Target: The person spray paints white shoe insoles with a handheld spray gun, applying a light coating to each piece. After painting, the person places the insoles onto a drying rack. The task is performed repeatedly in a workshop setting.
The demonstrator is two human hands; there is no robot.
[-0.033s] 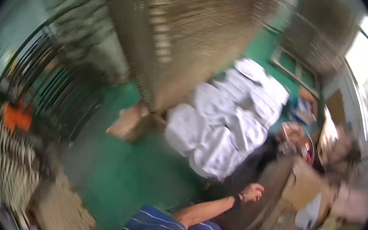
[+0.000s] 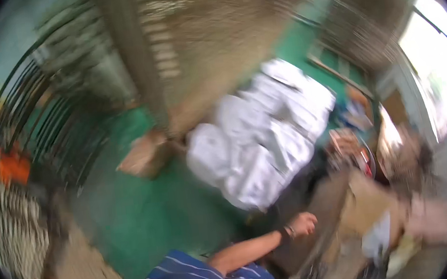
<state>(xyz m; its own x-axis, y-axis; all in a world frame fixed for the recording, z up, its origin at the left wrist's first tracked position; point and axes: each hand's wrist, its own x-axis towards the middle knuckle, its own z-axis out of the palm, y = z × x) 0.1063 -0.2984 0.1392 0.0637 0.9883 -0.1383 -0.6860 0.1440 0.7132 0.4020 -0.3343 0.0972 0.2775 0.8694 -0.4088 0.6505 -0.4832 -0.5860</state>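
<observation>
Beside white sacks (image 2: 267,140), hand (image 2: 303,223) (blurred), brown surface (image 2: 320,211)

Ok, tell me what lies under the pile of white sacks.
The white sacks rest on the green floor, which shows around their near edge. Behind them stands a tall brownish stack. Whatever lies directly beneath is covered, and the picture is blurred.

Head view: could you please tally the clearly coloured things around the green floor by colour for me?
White: 1, heap of sacks, too blurred to count singly
Brown: 1, cardboard box
Orange: 1, blurred thing at the left
Total: 3
</observation>
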